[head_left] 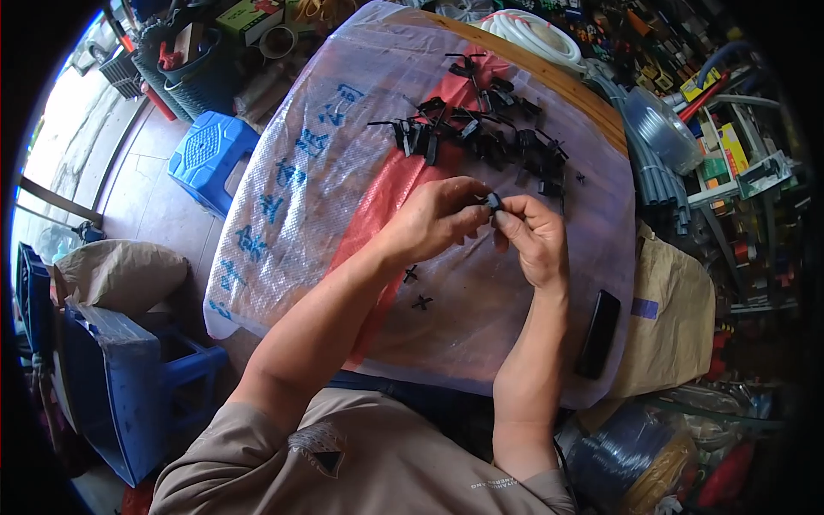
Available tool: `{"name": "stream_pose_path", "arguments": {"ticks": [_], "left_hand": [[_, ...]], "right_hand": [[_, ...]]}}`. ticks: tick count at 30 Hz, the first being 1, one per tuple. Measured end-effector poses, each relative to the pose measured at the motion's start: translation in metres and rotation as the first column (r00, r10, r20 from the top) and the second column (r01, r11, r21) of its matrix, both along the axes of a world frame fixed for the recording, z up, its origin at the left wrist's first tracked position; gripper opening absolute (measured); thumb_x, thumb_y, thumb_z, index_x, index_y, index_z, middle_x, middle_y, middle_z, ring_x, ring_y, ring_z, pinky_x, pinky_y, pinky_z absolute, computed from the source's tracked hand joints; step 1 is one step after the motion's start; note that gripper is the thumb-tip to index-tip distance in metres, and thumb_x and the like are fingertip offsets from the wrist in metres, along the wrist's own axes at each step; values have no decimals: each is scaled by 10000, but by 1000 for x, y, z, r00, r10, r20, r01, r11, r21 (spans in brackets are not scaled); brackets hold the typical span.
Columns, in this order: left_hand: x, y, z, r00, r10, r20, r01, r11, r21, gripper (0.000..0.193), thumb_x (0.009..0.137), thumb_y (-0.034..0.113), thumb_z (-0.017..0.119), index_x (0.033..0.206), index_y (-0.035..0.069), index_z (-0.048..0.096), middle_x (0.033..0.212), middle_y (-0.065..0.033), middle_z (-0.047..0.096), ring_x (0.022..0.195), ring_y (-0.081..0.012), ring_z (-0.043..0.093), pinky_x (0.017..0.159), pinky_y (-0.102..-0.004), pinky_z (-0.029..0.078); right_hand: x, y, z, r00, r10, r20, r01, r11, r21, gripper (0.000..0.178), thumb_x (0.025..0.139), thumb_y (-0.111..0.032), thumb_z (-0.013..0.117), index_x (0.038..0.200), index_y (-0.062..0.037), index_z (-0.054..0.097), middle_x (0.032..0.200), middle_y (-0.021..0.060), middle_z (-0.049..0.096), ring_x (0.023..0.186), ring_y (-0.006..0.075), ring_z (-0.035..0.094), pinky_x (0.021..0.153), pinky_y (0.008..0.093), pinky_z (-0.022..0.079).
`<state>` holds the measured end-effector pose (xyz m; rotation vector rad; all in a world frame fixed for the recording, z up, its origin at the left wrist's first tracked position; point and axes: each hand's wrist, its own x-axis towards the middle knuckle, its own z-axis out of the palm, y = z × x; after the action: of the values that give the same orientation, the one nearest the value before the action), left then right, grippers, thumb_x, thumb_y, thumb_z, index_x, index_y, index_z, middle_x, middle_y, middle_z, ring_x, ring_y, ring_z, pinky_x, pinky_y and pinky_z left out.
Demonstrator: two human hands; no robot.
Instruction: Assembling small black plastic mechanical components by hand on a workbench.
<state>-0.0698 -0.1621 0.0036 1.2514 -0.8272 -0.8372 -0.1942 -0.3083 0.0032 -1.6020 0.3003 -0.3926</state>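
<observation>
Over the middle of the table, my left hand point(442, 216) and my right hand point(534, 236) meet at a small black plastic piece point(493, 202). Fingertips of both hands pinch it, so much of its shape is hidden. Beyond my hands lies a loose heap of black plastic parts point(489, 129), some with thin bars sticking out. Two small black cross-shaped pieces point(421, 302) rest nearer to me, below my left wrist. Another tiny black piece point(581, 178) sits to the right of the heap.
A translucent woven plastic sheet point(283, 249) with a red stripe covers the table. A black phone point(598, 335) lies at its right edge. Left stands a blue stool point(210, 159). Coiled white hose point(532, 39), grey pipes point(644, 137) and a brown sack point(674, 318) crowd the right.
</observation>
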Motion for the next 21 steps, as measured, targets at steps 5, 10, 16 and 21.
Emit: {"name": "stream_pose_path", "arguments": {"ticks": [5, 10, 16, 21], "left_hand": [[1, -2, -13, 905, 68, 420, -55, 998, -44, 266, 811, 186, 637, 949, -39, 597, 741, -203, 621, 684, -338, 642, 629, -390, 492], [2, -3, -14, 996, -5, 84, 7, 999, -31, 283, 854, 159, 599, 1055, -39, 569, 808, -139, 665, 690, -223, 658, 631, -331, 512], [17, -6, -15, 767, -10, -642, -76, 991, -107, 174, 924, 173, 540, 1038, 43, 538, 858, -90, 628, 673, -171, 612, 633, -304, 520], [18, -7, -17, 714, 31, -699, -112, 991, -71, 186, 909, 216, 623, 828, 78, 529, 667, -19, 524, 552, -120, 482, 514, -262, 382]], "right_hand": [[-2, 6, 8, 994, 24, -103, -29, 999, -44, 56, 868, -52, 600, 897, -12, 625, 726, -19, 590, 597, 33, 510, 531, 192, 406], [0, 7, 12, 991, 27, -132, -30, 999, -27, 93, 860, -57, 634, 937, -5, 628, 749, -12, 604, 630, 38, 532, 556, 193, 424], [8, -69, 2, 903, -430, -1, 213, 449, -868, 328, 775, -37, 651, 1098, -13, 595, 990, 112, 637, 746, 206, 611, 695, 314, 481], [9, -75, -6, 918, -395, -10, 10, 49, -999, 359, 762, -37, 636, 1118, -39, 592, 916, 138, 583, 764, 291, 617, 703, 374, 495]]}}
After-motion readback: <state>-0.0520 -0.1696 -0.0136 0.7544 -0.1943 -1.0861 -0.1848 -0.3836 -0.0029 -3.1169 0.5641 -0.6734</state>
